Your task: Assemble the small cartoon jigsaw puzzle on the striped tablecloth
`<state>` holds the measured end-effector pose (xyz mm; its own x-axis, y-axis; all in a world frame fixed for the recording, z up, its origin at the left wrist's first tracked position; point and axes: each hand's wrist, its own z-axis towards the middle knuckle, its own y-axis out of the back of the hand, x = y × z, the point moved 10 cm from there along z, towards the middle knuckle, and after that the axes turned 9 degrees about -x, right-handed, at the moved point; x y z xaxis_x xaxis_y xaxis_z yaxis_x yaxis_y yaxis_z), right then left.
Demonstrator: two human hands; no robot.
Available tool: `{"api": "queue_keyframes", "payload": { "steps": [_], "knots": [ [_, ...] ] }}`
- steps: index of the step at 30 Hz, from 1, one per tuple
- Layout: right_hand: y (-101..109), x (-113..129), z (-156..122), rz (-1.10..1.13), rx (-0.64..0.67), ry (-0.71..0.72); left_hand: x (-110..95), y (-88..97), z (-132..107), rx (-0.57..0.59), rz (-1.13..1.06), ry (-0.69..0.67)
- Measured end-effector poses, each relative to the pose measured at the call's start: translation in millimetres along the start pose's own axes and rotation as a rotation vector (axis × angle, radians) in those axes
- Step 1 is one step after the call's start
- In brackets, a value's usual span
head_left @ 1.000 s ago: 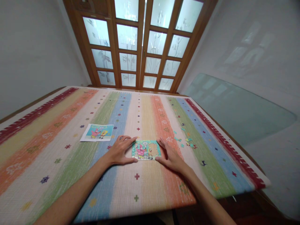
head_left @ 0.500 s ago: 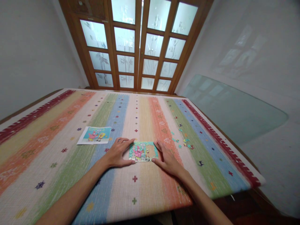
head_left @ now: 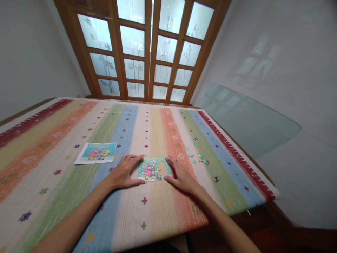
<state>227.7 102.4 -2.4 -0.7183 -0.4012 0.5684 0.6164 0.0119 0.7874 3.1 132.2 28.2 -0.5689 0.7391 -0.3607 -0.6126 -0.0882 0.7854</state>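
Note:
A small, partly assembled jigsaw puzzle (head_left: 150, 170) lies on the striped tablecloth in front of me. Its left and middle show a pink cartoon figure, and a brown patch without pieces shows at the right inside a turquoise border. My left hand (head_left: 127, 171) grips its left end, thumb at the near corner and fingers at the far one. Around the right end, my right hand (head_left: 181, 175) holds the puzzle the same way. Several loose puzzle pieces (head_left: 202, 158) lie scattered to the right of my right hand.
A printed picture (head_left: 96, 153) of the cartoon figures lies left of my left hand. The striped tablecloth (head_left: 155, 211) covers the table, whose near edge is close to me. Wooden glazed doors (head_left: 147, 59) stand beyond, and a glass panel (head_left: 250, 119) is at the right wall.
The whole view has shifted, so everything appears slightly further left. Both hands keep their hold on the puzzle, and the loose pieces and printed picture stay in place on the cloth.

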Motion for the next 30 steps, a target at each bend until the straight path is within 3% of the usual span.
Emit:
{"api": "queue_keyframes", "payload": {
  "steps": [3, 6, 8, 11, 14, 26, 30],
  "knots": [
    [4.6, -3.5, 0.4, -0.008, -0.046, -0.009, 2.3, -1.4, -0.3, 0.007, -0.007, 0.008],
    [29.9, -19.8, 4.7, -0.049, -0.165, -0.018, 2.0, -1.5, -0.3, 0.003, -0.016, -0.004],
    [55.1, -38.9, 7.5, -0.119, -0.253, -0.033, 1.2, -0.8, -0.1, -0.004, -0.018, -0.014],
    [95.7, -81.4, 5.2, -0.262, -0.397, -0.168, 0.0, 0.2, 0.1, -0.013, -0.016, -0.022],
    [119.1, -110.6, -3.3, -0.377, -0.484, -0.247, -0.4, -0.1, 0.1, -0.009, -0.016, -0.021],
    [114.7, -123.8, 0.1, -0.433, -0.456, -0.294, -0.2, -4.0, 0.5, 0.046, 0.004, -0.006],
    [119.4, -124.5, 7.5, -0.33, -0.418, -0.319, 1.7, -6.8, 0.3, 0.08, 0.015, 0.03]
  ]
}}
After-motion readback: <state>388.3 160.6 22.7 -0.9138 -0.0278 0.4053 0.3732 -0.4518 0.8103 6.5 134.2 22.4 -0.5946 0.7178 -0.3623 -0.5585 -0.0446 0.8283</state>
